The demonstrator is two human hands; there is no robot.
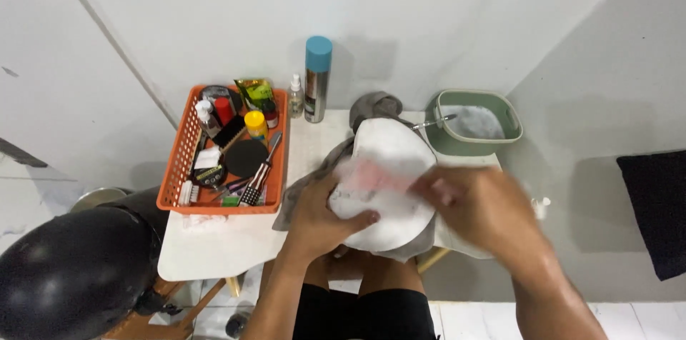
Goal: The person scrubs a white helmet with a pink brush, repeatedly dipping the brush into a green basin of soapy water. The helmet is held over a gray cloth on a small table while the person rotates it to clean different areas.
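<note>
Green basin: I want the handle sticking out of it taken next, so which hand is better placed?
Right hand: it is nearer the basin; the left hand grips the white shoe.

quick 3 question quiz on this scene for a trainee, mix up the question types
1. True or false: the orange basket sits to the left of the white shoe.
2. Which hand looks motion-blurred? A) left hand B) right hand
3. Fill in: the green tub holds ____ water.

Key: 1 true; 2 B; 3 soapy (foamy).
</note>
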